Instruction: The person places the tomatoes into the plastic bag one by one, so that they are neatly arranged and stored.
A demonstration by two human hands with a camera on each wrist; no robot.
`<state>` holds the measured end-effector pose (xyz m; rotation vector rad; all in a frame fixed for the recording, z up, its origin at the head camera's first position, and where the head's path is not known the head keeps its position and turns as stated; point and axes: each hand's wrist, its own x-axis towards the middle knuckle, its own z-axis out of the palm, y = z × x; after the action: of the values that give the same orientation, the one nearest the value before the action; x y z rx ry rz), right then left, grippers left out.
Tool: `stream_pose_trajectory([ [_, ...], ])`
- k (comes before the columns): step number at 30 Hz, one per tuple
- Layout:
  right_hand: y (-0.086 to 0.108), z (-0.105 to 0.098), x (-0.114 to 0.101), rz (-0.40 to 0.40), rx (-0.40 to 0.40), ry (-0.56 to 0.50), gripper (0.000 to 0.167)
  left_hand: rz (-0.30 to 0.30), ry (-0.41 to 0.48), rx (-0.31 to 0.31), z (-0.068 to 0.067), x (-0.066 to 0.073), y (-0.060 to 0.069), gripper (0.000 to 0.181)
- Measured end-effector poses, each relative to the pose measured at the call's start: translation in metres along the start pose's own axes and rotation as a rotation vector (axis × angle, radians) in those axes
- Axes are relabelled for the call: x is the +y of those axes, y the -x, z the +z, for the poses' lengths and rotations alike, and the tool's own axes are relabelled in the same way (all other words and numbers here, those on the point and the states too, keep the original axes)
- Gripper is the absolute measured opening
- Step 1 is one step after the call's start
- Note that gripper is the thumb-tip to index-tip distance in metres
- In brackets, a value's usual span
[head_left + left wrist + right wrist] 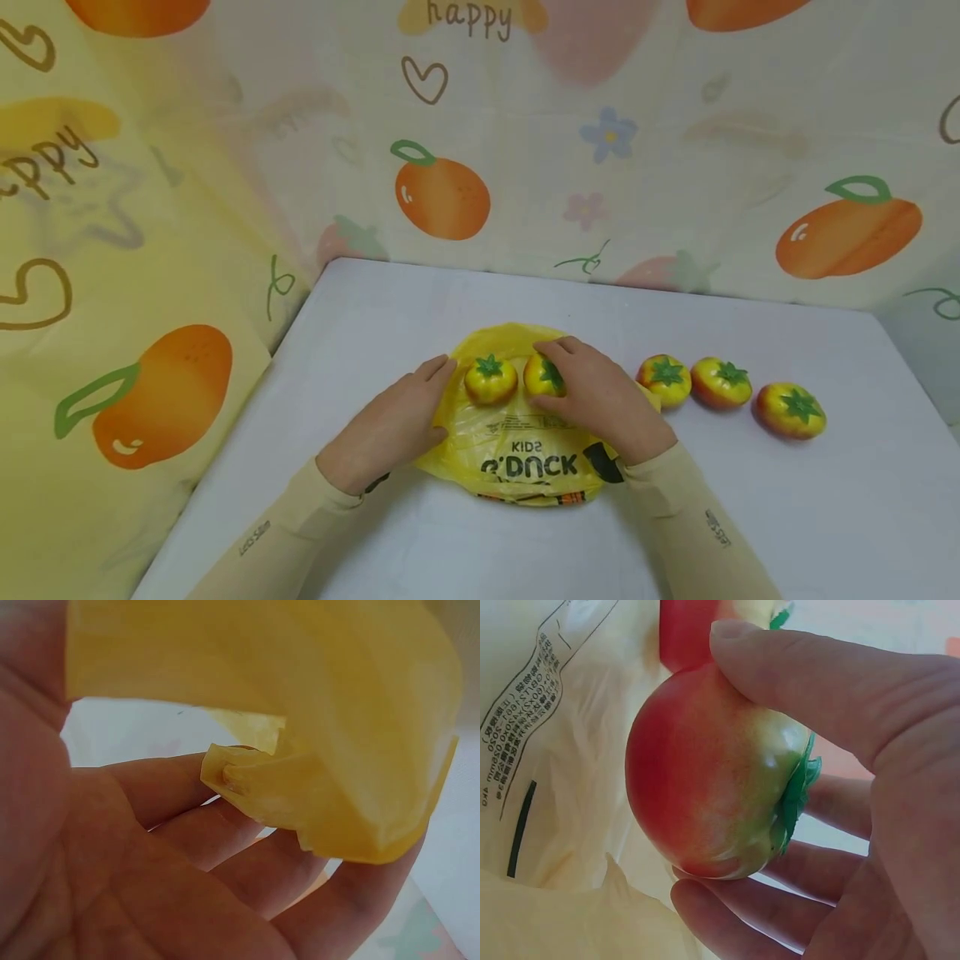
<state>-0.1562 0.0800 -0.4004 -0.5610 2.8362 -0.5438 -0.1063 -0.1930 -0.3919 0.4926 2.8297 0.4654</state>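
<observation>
A yellow plastic bag (517, 425) with black lettering lies on the table. On it sits a red-yellow fruit with a green calyx (491, 381); a second fruit (544, 377) is beside it, gripped by the right hand (600, 400). The right wrist view shows this fruit (712, 772) between thumb and fingers of the right hand (817, 847). My left hand (390, 425) is at the bag's left edge. In the left wrist view, the bag's film (360, 750) lies against the bent fingers of the left hand (172, 862); whether the thumb pinches it is hidden.
Three similar fruits stand in a row right of the bag: one (665, 381) near the right hand, one (721, 383) beside it, and one (790, 411) farther right. The white table (840, 517) meets a patterned cloth (525, 192) behind and at the left.
</observation>
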Motion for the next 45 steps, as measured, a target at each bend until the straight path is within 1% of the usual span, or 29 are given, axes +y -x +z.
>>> stream_pose_trajectory([
  [5,-0.003,0.004,0.001,-0.032,0.016,0.034,0.077,0.003,-0.002,0.011,0.001,-0.001,0.001,0.090],
  [12,-0.005,0.008,0.001,-0.049,0.023,0.069,0.077,0.003,0.002,0.019,0.002,-0.002,0.001,0.091],
  [19,-0.007,0.012,0.003,-0.059,0.039,0.069,0.077,0.019,-0.001,0.037,0.002,-0.002,0.001,0.090],
  [25,-0.007,0.016,0.005,-0.047,0.030,0.064,0.075,0.019,-0.005,0.036,0.002,-0.002,0.000,0.090],
  [34,-0.007,0.018,0.007,-0.043,0.040,0.078,0.076,0.030,-0.028,0.040,0.000,0.000,-0.001,0.092],
  [45,-0.008,0.018,0.008,-0.062,0.039,0.065,0.077,0.028,-0.015,0.040,0.000,-0.002,-0.001,0.091],
])
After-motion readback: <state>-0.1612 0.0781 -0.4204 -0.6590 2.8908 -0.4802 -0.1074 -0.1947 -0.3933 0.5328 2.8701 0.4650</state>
